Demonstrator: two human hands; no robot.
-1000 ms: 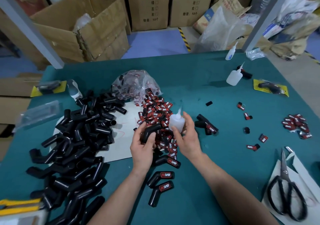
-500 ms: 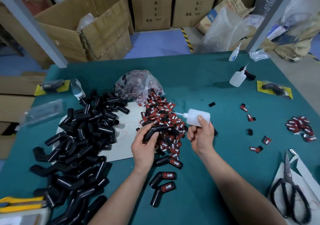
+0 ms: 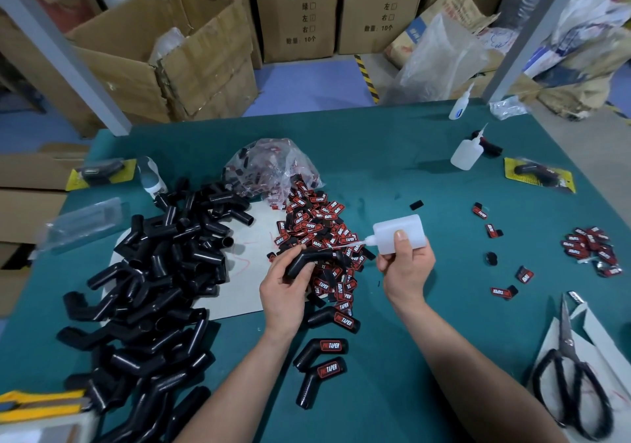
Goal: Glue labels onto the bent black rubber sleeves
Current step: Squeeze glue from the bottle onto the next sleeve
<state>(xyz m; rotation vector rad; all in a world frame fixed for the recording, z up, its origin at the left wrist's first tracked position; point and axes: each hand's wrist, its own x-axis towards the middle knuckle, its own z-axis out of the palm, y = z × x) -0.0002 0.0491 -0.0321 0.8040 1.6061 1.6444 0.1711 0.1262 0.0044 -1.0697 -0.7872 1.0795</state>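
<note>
Black rubber in the left hand (image 3: 283, 292): gripped one bent sleeve (image 3: 314, 260) with curled fingers and thumb, elbow uppermost, free leg offered rightward to the nozzle. Pinched a translucent glue bottle (image 3: 399, 234) in the right hand (image 3: 406, 272), thumb pressed across its flank, tipped on its side with the nozzle aimed left at that free leg; tip at or just above the rubber, contact impossible to confirm from this angle. Judged to be the gluing step, with no label yet picked up. Worked directly above the heap of red-and-black labels (image 3: 317, 224), probably to keep the next one within a short reach. Unlabelled sleeves (image 3: 164, 272) heaped on the left of the teal bench (image 3: 375, 155), partly over a pale sheet (image 3: 246, 244); three labelled sleeves (image 3: 321, 347) nearer the body, just below the left hand, apart from the raw stock, likely so as to let the glue set undisturbed. Spare glue bottles (image 3: 466, 154) standing at the far right, a small cluster of labels (image 3: 590, 251) and black-handled scissors (image 3: 573, 374) along the right edge, well apart from the work. By the look of the heap, most of the job not yet done.
</note>
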